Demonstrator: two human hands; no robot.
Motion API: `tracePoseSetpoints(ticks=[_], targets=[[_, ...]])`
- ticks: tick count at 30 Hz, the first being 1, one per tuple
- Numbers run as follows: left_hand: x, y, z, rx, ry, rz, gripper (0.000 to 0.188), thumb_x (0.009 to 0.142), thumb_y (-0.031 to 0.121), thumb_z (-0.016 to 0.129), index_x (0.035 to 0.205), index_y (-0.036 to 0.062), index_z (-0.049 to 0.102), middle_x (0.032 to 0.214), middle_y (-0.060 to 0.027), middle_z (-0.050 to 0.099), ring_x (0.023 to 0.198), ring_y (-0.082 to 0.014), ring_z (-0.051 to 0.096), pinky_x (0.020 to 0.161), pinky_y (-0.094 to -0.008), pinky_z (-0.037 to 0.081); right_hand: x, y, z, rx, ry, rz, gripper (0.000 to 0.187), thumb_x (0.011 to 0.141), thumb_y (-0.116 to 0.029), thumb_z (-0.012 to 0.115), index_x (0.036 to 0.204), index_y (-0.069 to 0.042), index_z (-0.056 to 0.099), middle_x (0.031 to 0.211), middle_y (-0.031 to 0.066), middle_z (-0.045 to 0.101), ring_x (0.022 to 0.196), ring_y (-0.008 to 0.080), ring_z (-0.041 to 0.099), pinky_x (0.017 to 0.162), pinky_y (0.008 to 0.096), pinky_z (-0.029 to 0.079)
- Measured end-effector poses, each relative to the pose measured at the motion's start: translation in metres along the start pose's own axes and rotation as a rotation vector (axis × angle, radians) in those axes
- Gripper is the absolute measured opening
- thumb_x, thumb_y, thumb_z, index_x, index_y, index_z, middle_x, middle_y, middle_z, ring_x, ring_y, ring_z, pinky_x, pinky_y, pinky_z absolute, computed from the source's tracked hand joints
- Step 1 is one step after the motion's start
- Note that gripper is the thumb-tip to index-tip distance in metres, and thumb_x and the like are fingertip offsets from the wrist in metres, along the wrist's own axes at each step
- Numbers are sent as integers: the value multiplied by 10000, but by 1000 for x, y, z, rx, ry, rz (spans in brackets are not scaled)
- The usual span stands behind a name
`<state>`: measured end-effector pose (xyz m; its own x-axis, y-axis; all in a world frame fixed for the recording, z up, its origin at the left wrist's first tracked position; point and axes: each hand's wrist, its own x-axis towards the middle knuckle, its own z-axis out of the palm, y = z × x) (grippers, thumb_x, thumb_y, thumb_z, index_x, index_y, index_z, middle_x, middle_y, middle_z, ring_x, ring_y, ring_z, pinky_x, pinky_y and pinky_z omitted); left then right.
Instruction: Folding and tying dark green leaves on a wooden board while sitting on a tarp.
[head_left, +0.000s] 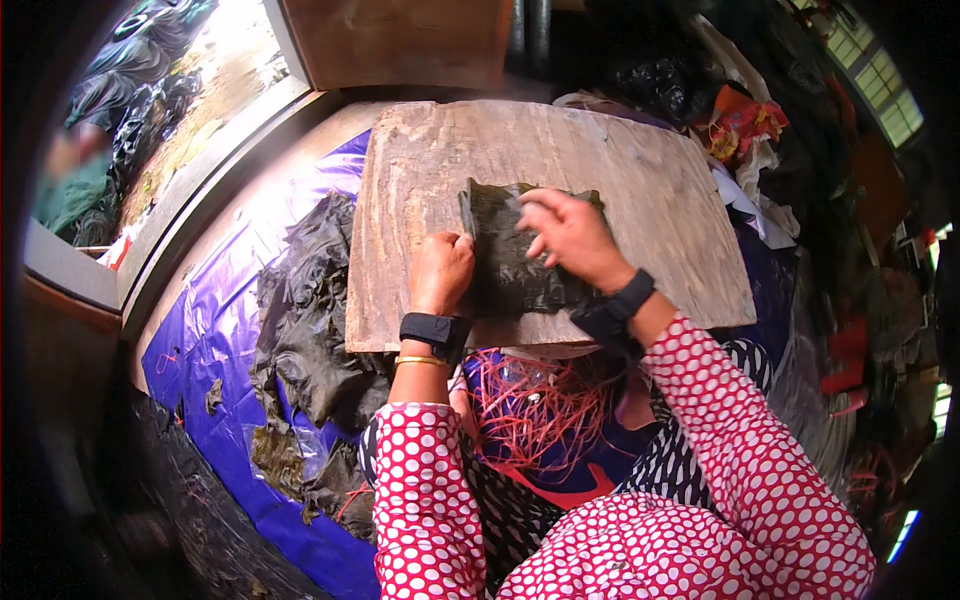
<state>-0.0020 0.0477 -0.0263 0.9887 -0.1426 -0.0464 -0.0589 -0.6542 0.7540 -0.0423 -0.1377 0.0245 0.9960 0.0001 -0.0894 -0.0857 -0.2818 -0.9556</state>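
A dark green-black, wrinkled seaweed-like sheet (515,262) lies spread on a worn wooden board (650,200) in front of me. At its left edge, my left hand (443,268) is closed, pinching a narrow fold that stands up there. My right hand (577,238) hovers over the upper right part of this sheet; its fingers are bent, apart and slightly blurred, and I see nothing in them. Left of the board sits a crumpled heap of similar dark sheets (318,310).
Blue-purple plastic sheeting (215,400) covers the floor under the heap. Loose pink-red strings (535,400) lie between my legs, below the board's near edge. A doorway threshold (200,200) runs along the left. Dark bags and a red-orange wrapper (745,122) are piled at far right.
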Motion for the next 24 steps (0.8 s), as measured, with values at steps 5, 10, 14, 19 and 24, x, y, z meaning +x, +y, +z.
tracePoseSetpoints(ticks=[5,10,14,19,24], targets=[[-3,10,1,161,11,-76,488,767,469,615,774,-14,684,692,-201,642,700,-322,646,658,-391,487,-15,45,-101,-124,225,187,246,898,-254,531,987,-32,590,811,45,633,559,86,597,410,216,455],[9,19,-13,70,-138,-219,586,754,533,598,768,-49,667,748,-261,628,763,-364,641,727,-418,483,-33,71,-113,49,120,450,310,900,-324,550,931,-17,583,775,46,607,485,85,569,384,217,468],[8,21,-5,154,-144,-113,403,728,342,664,797,-56,664,712,-242,627,733,-328,650,692,-390,495,-39,72,-110,118,80,458,305,875,-336,594,886,-31,588,709,25,606,419,70,530,357,228,455],[33,5,-2,136,-76,-10,211,685,156,649,832,8,684,741,-184,654,723,-307,654,670,-366,500,-37,66,-103,228,-68,504,228,839,-261,652,826,-50,567,663,21,599,387,49,496,340,219,445],[67,21,3,56,-72,77,184,706,125,653,866,38,681,756,-159,658,726,-246,653,654,-334,490,-63,64,-89,428,-148,504,213,852,-206,614,793,-19,530,703,105,628,406,111,550,323,246,455]])
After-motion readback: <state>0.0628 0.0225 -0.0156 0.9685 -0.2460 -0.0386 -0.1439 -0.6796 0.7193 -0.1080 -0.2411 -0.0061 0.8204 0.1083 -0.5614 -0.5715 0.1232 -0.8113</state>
